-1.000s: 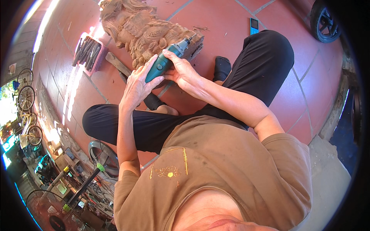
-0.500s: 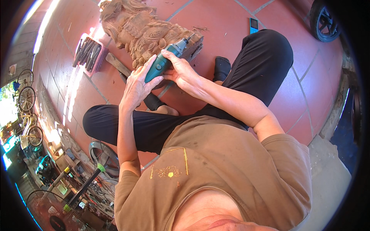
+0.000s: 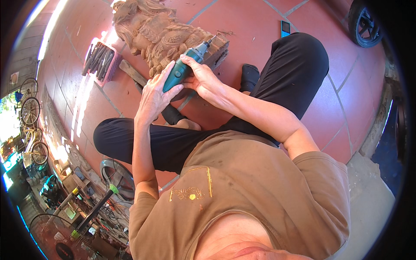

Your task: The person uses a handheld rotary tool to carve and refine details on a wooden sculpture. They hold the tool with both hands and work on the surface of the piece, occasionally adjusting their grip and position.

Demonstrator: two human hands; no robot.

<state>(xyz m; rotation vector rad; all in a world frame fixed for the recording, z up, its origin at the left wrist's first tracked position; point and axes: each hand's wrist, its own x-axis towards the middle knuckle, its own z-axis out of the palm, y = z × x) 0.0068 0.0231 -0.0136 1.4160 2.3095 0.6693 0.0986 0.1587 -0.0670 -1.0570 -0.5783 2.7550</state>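
The left hand (image 3: pixel 154 97) wraps the rear of a green rotary tool (image 3: pixel 177 76) while the right hand (image 3: pixel 203 78) grips its upper body, thumb on top. Compared with a second ago, the tool has edged only slightly leftward and both grips are unchanged, so the work in hand seems barely advanced. Its bit points over the near end of the carved wooden piece (image 3: pixel 158 37); contact can't be told. Beyond, left, stands a pink basket (image 3: pixel 112 67) of dark rods (image 3: pixel 99 61); right, a phone (image 3: pixel 285 28).
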